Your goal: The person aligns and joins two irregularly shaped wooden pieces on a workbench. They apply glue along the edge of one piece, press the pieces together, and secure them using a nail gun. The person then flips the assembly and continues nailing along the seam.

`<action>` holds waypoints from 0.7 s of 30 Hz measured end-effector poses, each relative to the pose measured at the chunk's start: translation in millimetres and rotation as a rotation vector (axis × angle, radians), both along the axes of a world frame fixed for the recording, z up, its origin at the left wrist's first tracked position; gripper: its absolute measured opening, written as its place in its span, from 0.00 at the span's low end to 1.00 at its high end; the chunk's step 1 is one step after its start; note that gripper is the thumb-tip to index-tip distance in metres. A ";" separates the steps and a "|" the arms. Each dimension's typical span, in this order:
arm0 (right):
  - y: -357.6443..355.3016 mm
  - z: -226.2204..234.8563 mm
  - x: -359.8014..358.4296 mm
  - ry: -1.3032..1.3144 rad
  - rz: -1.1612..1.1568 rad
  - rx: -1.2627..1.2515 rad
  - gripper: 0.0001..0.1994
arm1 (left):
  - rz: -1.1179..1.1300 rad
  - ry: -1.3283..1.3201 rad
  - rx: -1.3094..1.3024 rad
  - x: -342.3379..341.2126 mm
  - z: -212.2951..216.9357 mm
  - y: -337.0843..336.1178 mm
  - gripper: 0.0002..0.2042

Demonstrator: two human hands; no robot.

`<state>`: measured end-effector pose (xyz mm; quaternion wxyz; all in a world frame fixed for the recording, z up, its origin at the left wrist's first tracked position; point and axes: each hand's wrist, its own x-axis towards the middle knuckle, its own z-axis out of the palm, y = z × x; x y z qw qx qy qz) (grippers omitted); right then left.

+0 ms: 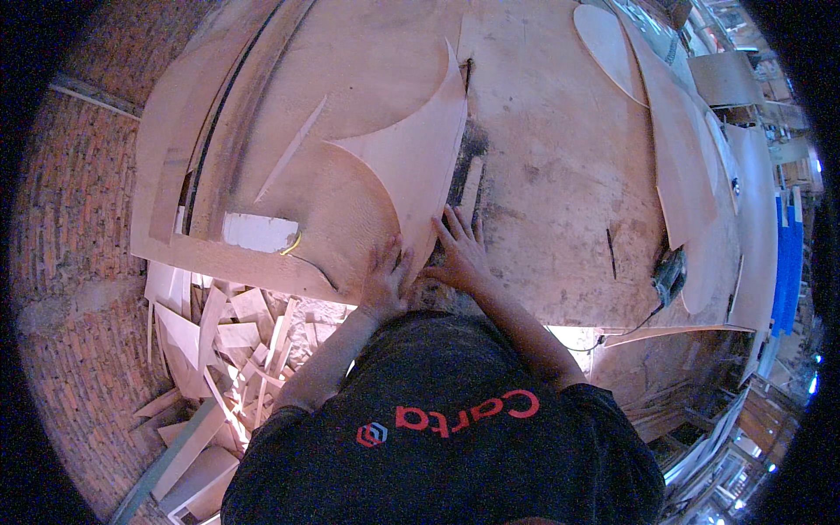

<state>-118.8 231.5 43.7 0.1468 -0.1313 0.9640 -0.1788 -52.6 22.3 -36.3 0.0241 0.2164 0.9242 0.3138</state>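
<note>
Plywood offcut (411, 162), a thin pale piece with two concave curved edges and a sharp tip, lies flat on the desk (560, 166) in the upper middle of the frame. Its long axis runs from the narrow lower end near the hands up to the tip at the top centre, leaning slightly to the right. Its straight right edge follows a dark slot in the desk top.

Both hands sit at the lower end of the piece, just below the frame's centre. The left hand (385, 276) is spread flat, palm down, fingers pointing up the frame, pressing on the offcut's lower part and the larger curved sheet (350, 219) under it. The right hand (459, 254) is also open and flat, fingers splayed, lying at the offcut's right edge beside the slot; neither hand is closed around anything. The piece stretches away from the person, so both hands are at its near end, with the left one more fully on it.

Hard to make out: whether a blade stands in the slot, since that strip is dark and dusty. A small wooden strip (471, 188) lies just right of the slot. The person's dark shirt hides the desk's near edge. Wood scraps (227, 350) pile on the floor at lower left, and a dark power tool (669, 276) rests at the right.
</note>
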 end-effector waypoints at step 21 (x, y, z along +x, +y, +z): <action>3.3 -7.7 -5.7 -0.029 0.005 0.055 0.58 | 0.015 0.005 -0.008 -5.9 3.2 -0.8 0.35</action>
